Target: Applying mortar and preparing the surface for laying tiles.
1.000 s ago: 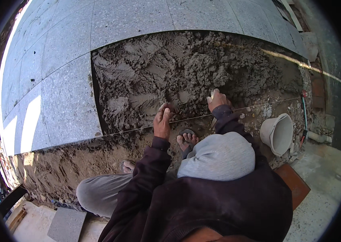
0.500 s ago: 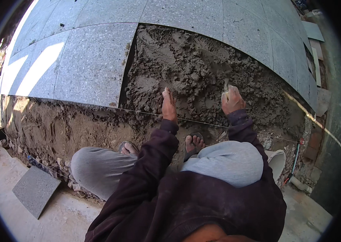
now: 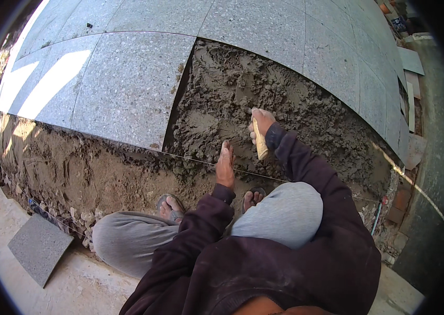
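Note:
My right hand (image 3: 265,122) is wrapped round the wooden handle (image 3: 261,142) of a trowel, over the middle of the wet grey mortar bed (image 3: 306,121). The trowel's blade points away from me and blends into the mortar, so its outline is hard to make out. My left hand (image 3: 225,167) is held on edge with its fingers stretched out, near the front edge of the mortar and close to a taut string (image 3: 190,158). Nothing shows in it. The mortar is lumpy, with smoother smeared patches at the left and far side.
Large grey speckled tiles (image 3: 127,84) border the mortar on the left and far sides. A loose tile (image 3: 41,247) lies at the lower left. Bare soil (image 3: 75,163) runs along the front, by my sandalled feet. A pale rope (image 3: 416,186) and tile pieces (image 3: 410,60) lie right.
My right hand has swung left and turned, so the trowel's handle now points back toward me. The mortar in the middle looks flatter. My left hand sits slightly nearer to me.

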Demonstrator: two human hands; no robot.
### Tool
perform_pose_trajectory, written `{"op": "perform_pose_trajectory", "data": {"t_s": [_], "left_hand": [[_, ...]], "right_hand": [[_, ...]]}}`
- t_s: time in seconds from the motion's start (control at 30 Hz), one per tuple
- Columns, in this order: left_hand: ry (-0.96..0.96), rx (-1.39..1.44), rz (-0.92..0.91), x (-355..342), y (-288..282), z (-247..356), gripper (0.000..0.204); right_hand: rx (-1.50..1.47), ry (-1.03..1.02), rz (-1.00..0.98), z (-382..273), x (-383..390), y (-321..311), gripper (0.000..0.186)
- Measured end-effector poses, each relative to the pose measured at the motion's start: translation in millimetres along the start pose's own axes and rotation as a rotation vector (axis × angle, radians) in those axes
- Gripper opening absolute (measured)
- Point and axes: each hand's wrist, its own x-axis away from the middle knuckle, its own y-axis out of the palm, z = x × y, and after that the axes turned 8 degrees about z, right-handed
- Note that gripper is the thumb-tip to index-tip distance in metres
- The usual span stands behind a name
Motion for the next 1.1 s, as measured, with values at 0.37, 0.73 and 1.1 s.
{"op": "perform_pose_trajectory", "data": {"t_s": [0.37,0.73,1.1], "left_hand": [[0.084,-0.025,0.056,-6,5,20,0.059],[0.186,-0.126,0.028,-20,13,22,0.058],[0.291,-0.173,-0.056,-19,29,21,0.053]], "right_hand": [[1.454,-0.512,0.012,-95,-17,16,0.031],[1.78,-0.41,0.409,-132,-65,45,0.038],[1.772,-0.203,0.461,-119,-36,-25,0.041]]}}
